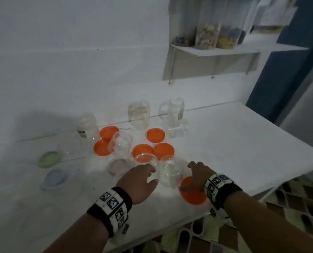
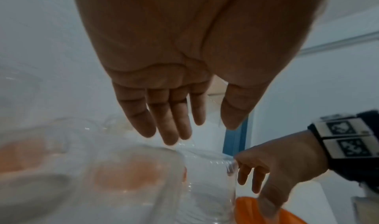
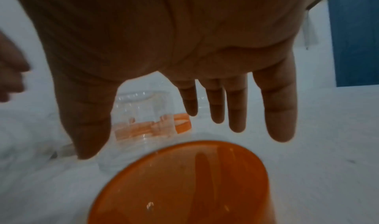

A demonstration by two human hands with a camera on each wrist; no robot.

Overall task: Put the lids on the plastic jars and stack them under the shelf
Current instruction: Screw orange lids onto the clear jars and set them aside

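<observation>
Several clear plastic jars stand open on the white table (image 1: pixel 243 143), with several orange lids (image 1: pixel 155 135) lying among them. My left hand (image 1: pixel 153 177) hovers with straight fingers just left of the nearest jar (image 1: pixel 171 170); it holds nothing, and the left wrist view shows its fingers (image 2: pixel 170 130) spread above the jar rim (image 2: pixel 207 156). My right hand (image 1: pixel 194 170) is on the jar's right, above an orange lid (image 1: pixel 193 193) near the table's front edge. In the right wrist view its fingers (image 3: pixel 235 114) hang straight over that lid (image 3: pixel 184 187), apart from it.
A wall shelf (image 1: pixel 225 50) at the back right carries several filled containers. A green lid (image 1: pixel 49 158) and a bluish lid (image 1: pixel 54 179) lie at the left. The table's front edge runs close behind the nearest orange lid, with tiled floor (image 1: pixel 298 198) below.
</observation>
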